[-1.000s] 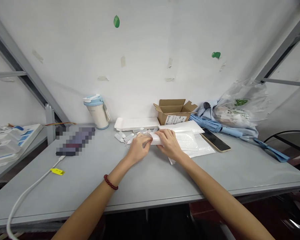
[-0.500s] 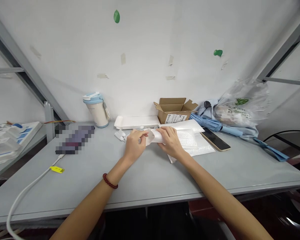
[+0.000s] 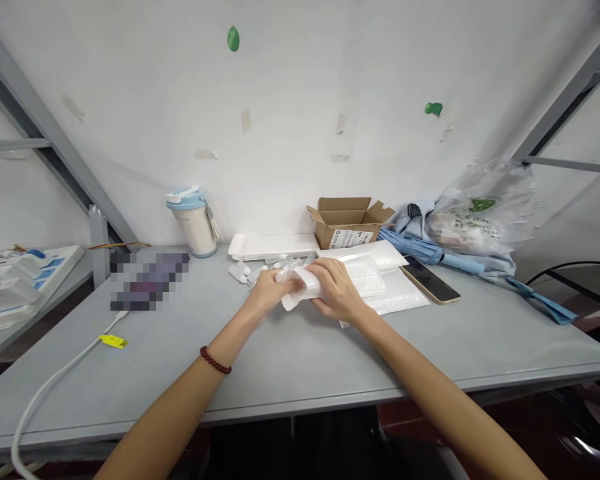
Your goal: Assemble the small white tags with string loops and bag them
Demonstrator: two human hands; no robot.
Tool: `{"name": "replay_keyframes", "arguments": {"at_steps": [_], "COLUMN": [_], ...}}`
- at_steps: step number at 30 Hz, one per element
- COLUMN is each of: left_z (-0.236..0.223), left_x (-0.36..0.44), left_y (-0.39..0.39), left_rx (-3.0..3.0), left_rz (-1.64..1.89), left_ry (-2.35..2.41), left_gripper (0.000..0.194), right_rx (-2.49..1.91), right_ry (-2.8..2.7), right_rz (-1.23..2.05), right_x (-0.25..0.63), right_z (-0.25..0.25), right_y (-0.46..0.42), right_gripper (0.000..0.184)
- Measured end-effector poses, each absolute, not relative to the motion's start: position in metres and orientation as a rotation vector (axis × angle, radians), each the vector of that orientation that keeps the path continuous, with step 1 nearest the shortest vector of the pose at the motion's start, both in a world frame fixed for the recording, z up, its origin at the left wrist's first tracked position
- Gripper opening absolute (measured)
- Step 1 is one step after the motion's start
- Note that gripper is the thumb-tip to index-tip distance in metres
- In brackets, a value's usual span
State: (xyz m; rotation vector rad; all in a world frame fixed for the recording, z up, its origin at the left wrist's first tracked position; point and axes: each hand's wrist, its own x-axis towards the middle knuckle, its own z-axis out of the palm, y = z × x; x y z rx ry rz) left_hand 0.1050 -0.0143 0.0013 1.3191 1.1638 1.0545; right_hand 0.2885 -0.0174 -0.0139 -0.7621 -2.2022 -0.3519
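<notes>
A white bubble mailer (image 3: 366,275) is held between both hands above the middle of the desk, its mouth facing left and bulging open. My right hand (image 3: 337,288) grips the body of the mailer with fingers curved over the top. At the mouth, my left hand (image 3: 270,291) is closed, with its fingertips partly hidden by the flap. Whether they pinch the edge or hold something inside cannot be made out. Behind the left hand lie several small clear-and-white plastic pieces (image 3: 240,271). More white mailers (image 3: 403,297) lie flat under and beyond the right hand.
A long white box (image 3: 275,245) and an opened cardboard box (image 3: 345,220) stand by the wall. To the right are a phone (image 3: 433,280), a folded blue umbrella (image 3: 460,262) and a plastic bag (image 3: 480,213). A tumbler (image 3: 195,223) and a white cable (image 3: 60,370) are at left.
The mailer's mouth has turned downward and toward me, and its flap now hangs lower. My left hand has shifted slightly left and down, its fingers now behind the flap.
</notes>
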Motion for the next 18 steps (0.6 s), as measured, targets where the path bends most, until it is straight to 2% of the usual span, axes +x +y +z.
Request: {"name": "replay_keyframes", "arguments": {"at_steps": [7, 14, 18], "left_z": [0.0, -0.002, 0.001], "left_x": [0.11, 0.112, 0.106], "left_y": [-0.016, -0.016, -0.013], "left_rx": [1.153, 0.955, 0.928], "left_rz": [1.145, 1.13, 1.141], "left_ry": [1.205, 1.105, 1.017], "left_gripper": [0.017, 0.027, 0.026], "right_rx": [-0.785, -0.885, -0.952], "right_ry": [-2.23, -2.184, -2.185], "right_rz": [-0.505, -0.663, -0.684], "right_x": [0.285, 0.278, 0.283], "right_z": [-0.017, -0.027, -0.027], "right_y": [-0.018, -0.016, -0.012], "right_gripper": [0.058, 0.041, 0.045]}}
